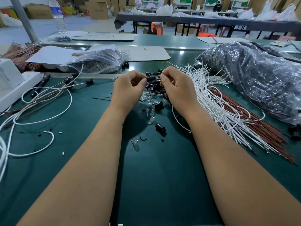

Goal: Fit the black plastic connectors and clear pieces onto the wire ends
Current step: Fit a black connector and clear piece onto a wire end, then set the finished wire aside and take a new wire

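A black connector [150, 78] is pinched by the left hand [128, 88] and a wire end [157, 76] by the right hand [175, 88]; if tilted, the wire could be bent.

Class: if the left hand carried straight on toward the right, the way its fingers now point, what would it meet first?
Most likely the right hand: the left hand faces it, with only a black connector pinched between them. Depth is hard to judge.

Both forearms are bare to the frame's edge; the left hand [128, 88] and right hand [176, 88] wear no gloves, rings or watch.
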### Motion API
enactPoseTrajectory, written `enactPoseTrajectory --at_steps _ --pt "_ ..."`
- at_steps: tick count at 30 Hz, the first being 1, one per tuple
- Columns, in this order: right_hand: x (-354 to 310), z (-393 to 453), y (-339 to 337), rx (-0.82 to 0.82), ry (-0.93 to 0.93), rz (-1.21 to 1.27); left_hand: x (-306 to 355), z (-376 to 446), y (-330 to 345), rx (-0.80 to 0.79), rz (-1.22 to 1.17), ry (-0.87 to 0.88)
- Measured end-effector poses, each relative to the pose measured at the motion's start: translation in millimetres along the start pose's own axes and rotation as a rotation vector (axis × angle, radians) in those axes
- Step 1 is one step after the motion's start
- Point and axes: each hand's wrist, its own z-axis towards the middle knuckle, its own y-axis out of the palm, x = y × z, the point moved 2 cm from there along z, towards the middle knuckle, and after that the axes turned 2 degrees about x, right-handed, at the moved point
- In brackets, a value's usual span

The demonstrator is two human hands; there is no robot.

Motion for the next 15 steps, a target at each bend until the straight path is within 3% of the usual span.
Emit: enactPoseTrajectory --at_steps 9,15 --pt "2 0 3 -0.063 -0.059 -0.064 5 -1 4 -0.053 -0.047 0.013" --pt "-1 0 3 -0.088 -0.054 -0.046 11 -3 1 -0.057 -0.238 -0.105"
